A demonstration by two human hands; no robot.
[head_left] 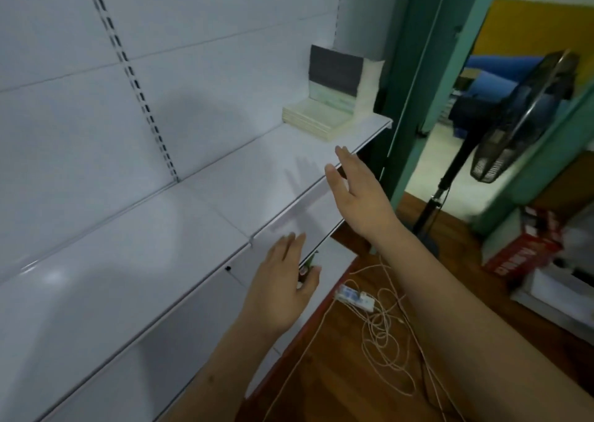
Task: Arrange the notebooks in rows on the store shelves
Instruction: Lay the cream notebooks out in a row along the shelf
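Both hands are spread and hold nothing: the left hand (283, 288) hovers at the front edge of the white shelf (199, 215), the right hand (356, 193) at its 1 o'clock. The notebooks (324, 100), some stacked flat and some upright, sit at 12 o'clock from the right hand, at the shelf's far end.

My left grip (283, 288) and my right grip (355, 193) are both wide and hold nothing, in front of the white shelf (199, 215). Some notebooks (334, 90) sit at the far end of the shelf. A black fan (520, 112) stands on the floor.
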